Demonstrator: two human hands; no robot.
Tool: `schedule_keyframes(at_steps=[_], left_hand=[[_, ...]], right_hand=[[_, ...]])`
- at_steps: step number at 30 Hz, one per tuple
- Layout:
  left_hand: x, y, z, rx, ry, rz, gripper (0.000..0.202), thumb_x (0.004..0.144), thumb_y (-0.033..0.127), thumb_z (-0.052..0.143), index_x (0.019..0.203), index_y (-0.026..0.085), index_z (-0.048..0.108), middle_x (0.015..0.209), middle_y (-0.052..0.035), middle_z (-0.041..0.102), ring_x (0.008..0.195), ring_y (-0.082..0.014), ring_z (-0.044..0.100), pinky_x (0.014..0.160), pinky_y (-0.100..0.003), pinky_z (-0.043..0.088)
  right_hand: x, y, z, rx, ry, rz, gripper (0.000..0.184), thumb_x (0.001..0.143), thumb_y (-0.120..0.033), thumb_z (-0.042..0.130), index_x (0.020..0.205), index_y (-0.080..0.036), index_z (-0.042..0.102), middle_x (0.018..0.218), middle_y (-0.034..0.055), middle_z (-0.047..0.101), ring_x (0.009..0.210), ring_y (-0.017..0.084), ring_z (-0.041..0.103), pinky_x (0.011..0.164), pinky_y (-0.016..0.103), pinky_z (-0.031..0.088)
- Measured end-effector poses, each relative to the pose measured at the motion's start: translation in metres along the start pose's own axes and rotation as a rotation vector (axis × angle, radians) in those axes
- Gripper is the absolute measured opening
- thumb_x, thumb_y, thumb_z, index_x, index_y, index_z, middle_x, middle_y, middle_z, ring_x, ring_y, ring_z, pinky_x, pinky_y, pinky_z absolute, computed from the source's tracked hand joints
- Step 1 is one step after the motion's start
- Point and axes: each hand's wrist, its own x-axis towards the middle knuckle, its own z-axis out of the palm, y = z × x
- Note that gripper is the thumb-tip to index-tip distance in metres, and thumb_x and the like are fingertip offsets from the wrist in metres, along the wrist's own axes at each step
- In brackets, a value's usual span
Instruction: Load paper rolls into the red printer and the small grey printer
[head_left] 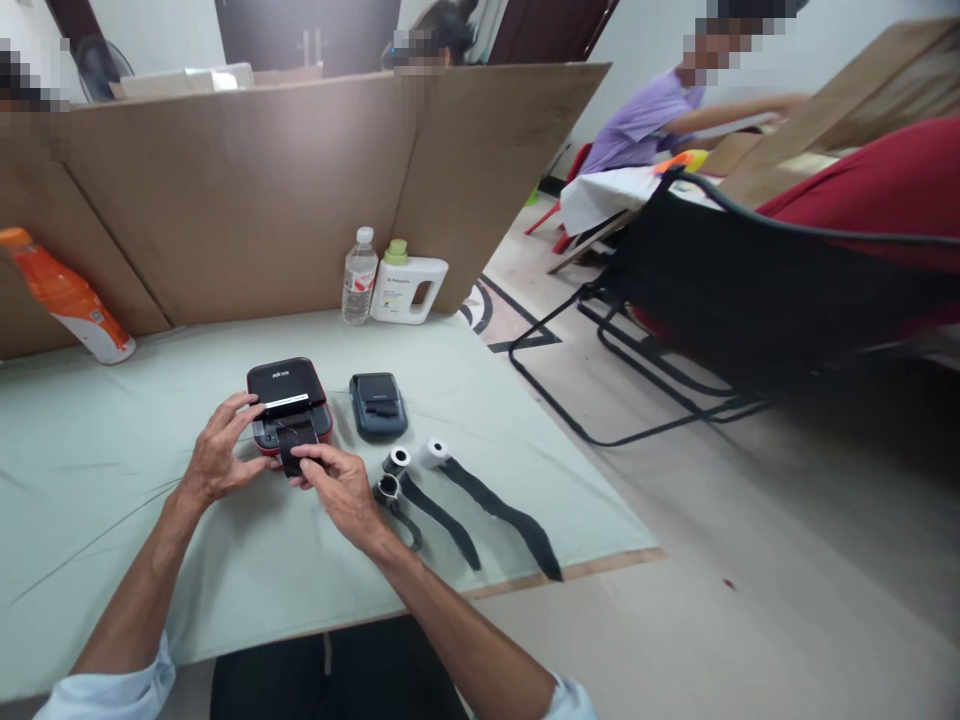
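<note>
A small black and red printer (286,385) sits on the cloth-covered table with its lid raised. My left hand (221,450) steadies its left side, fingers at the lid and thumb at the lower front edge. Between the thumb and fingers of my right hand (337,485) is a black strip (294,436) that runs out of the printer's front. Right of the printer lies a closed dark grey portable printer (378,405). Several small rolls stand near my right wrist: a white roll (434,453) and a dark roll (397,460) trail black tails, and a nearly bare roll (386,488) has a short curled one.
Along the cardboard partition (285,200) stand an orange bottle (82,300), a clear water bottle (360,277) and a white jug (409,288). The table's right edge (570,570) slopes toward me. A black folding chair (720,280) and a person in purple (637,120) are at right.
</note>
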Motion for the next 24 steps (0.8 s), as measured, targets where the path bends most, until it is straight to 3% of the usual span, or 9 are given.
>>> schedule_keyframes(at_steps=[9,17,21,24], left_hand=[[-0.009,0.000,0.017,0.034,0.054,-0.012,0.063,0.086,0.046,0.078,0.141,0.027,0.057,0.151,-0.0186,0.054,0.139,-0.0374,0.055,0.113,-0.055,0.051],[-0.011,0.003,0.018,0.047,0.034,-0.078,0.057,0.085,0.041,0.076,0.138,0.027,0.060,0.154,-0.0184,0.050,0.141,-0.0381,0.054,0.109,-0.054,0.054],[-0.015,0.005,0.018,0.074,0.029,-0.078,0.060,0.087,0.043,0.076,0.141,0.027,0.057,0.157,-0.0173,0.049,0.144,-0.0366,0.052,0.116,-0.055,0.049],[-0.017,0.006,0.019,0.088,0.032,-0.066,0.062,0.086,0.041,0.076,0.143,0.026,0.054,0.158,-0.0185,0.048,0.143,-0.0368,0.053,0.117,-0.054,0.049]], right_hand=[[-0.007,-0.001,-0.004,-0.072,-0.001,-0.010,0.024,0.088,-0.039,0.073,0.101,-0.021,0.082,0.076,0.0037,0.078,0.070,0.019,0.077,0.070,0.033,0.064],[-0.009,0.006,-0.004,-0.140,-0.028,-0.037,0.024,0.089,-0.038,0.068,0.101,-0.021,0.081,0.077,0.0035,0.077,0.071,0.019,0.075,0.070,0.033,0.062],[-0.022,-0.005,-0.010,-0.376,-0.020,-0.179,0.025,0.094,-0.033,0.061,0.107,-0.021,0.078,0.100,0.0082,0.077,0.083,0.021,0.075,0.075,0.033,0.063],[-0.023,-0.024,-0.017,-0.703,0.075,-0.424,0.034,0.099,-0.031,0.056,0.129,-0.022,0.071,0.134,0.0145,0.068,0.120,0.027,0.068,0.102,0.042,0.058]])
